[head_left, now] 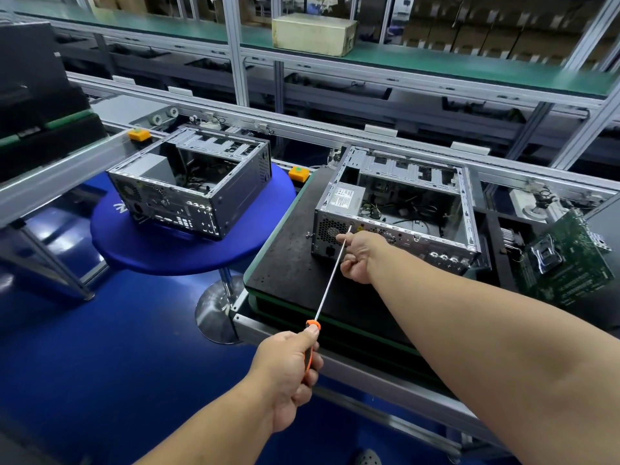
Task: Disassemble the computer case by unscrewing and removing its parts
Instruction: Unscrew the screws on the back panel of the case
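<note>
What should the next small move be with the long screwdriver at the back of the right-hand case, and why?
Probably turn the handle to back the screw out. The left hand grips the orange handle of the screwdriver, the right hand pinches its shaft near the tip, and the tip sits at a screw near the top edge of the computer case rear panel, beside the power supply. The shaft looks lined up.

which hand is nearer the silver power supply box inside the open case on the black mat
Right. The right hand pinches the screwdriver's thin metal shaft at the case's rear panel, just below the silver power supply box. The left hand holds the orange handle, well back off the mat.
</note>
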`<state>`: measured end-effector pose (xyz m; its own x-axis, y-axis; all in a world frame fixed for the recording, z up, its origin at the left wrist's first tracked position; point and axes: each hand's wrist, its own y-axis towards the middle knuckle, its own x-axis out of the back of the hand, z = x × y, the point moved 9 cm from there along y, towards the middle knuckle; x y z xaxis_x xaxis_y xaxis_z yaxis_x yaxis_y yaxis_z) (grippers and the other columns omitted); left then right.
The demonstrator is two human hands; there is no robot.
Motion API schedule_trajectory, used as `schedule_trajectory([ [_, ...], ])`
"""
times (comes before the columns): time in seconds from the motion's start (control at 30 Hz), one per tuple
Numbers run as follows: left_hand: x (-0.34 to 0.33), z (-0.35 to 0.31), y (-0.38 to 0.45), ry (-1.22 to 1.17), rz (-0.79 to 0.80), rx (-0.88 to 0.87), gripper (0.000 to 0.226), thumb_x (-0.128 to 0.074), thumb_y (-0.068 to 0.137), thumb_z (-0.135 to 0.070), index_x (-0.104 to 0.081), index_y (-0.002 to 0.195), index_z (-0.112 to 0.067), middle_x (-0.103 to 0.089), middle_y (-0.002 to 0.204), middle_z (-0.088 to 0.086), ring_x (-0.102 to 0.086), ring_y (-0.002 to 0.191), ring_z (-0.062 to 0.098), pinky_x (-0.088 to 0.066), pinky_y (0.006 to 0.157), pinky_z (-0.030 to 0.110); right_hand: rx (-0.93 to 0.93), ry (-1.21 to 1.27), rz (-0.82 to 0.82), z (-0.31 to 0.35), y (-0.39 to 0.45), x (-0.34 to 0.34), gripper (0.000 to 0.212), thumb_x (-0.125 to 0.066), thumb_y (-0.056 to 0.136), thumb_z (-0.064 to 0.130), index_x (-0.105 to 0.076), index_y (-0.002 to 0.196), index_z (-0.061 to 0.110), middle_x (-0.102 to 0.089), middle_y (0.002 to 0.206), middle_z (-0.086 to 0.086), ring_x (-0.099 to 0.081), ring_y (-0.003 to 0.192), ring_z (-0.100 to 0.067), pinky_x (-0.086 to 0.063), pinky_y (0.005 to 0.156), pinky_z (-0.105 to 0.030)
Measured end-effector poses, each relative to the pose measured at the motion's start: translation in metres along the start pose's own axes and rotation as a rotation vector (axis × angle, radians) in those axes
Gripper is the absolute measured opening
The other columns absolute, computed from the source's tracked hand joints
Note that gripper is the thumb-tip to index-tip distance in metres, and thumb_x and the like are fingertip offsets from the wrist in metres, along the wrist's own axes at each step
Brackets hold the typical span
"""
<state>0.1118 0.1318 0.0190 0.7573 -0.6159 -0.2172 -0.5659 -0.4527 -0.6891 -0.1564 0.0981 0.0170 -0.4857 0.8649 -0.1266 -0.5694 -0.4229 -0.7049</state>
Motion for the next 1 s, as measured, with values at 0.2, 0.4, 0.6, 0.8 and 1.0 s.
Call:
schedule_trajectory([
  [0.2,0.0000,0.0046,-0.0001,0.001,-0.015,0.037,0.044,-0.059,0.105,-0.047,-0.073,0.102,-0.006,-0.066,0.070,0.005,-0.048,0.050,0.010,-0.030,0.037,0.021,0.001,-0.004,-0.005,0.0013,-0.0028,-0.0001,0.045,-0.025,0.103,0.017,-0.070,0.099,0.023,-0.034,0.072,0.003,-0.018,0.045,-0.009,-0.025,0.039,-0.018],
  [0.4,-0.0024,0.0074,0.0019,-0.032,0.020,0.064,0.048,-0.058,0.105,-0.048,-0.077,0.107,-0.004,-0.063,0.071,0.006,-0.047,0.050,0.011,-0.030,0.038,0.022,0.007,0.003,-0.011,0.0017,-0.0039,0.0004,0.046,-0.025,0.102,0.016,-0.071,0.100,0.023,-0.035,0.073,0.003,-0.017,0.046,-0.009,-0.024,0.042,-0.018],
  [0.6,-0.0050,0.0054,0.0006,-0.027,0.046,0.022,0.031,-0.077,0.096,-0.035,-0.057,0.098,-0.011,-0.059,0.069,0.006,-0.045,0.051,0.012,-0.025,0.037,0.022,0.004,0.008,-0.003,0.0015,-0.0046,0.0002,0.043,-0.028,0.104,0.017,-0.070,0.097,0.023,-0.034,0.073,0.004,-0.017,0.044,-0.008,-0.024,0.041,-0.017],
  [0.8,-0.0013,0.0020,0.0007,0.022,0.005,0.003,0.027,-0.071,0.100,-0.034,-0.060,0.097,-0.009,-0.063,0.070,0.007,-0.048,0.051,0.012,-0.027,0.038,0.022,0.007,0.007,0.006,0.0016,-0.0065,0.0002,0.034,-0.036,0.106,0.021,-0.068,0.093,0.023,-0.028,0.066,0.003,-0.017,0.046,-0.009,-0.023,0.045,-0.018],
  [1.0,-0.0023,0.0031,0.0001,0.017,0.003,0.025,0.039,-0.060,0.105,-0.044,-0.069,0.099,-0.006,-0.066,0.072,0.007,-0.049,0.051,0.012,-0.030,0.038,0.022,0.008,0.018,-0.006,0.0023,-0.0050,0.0018,0.034,-0.038,0.107,0.022,-0.069,0.093,0.022,-0.028,0.066,0.003,-0.017,0.047,-0.009,-0.023,0.047,-0.018],
])
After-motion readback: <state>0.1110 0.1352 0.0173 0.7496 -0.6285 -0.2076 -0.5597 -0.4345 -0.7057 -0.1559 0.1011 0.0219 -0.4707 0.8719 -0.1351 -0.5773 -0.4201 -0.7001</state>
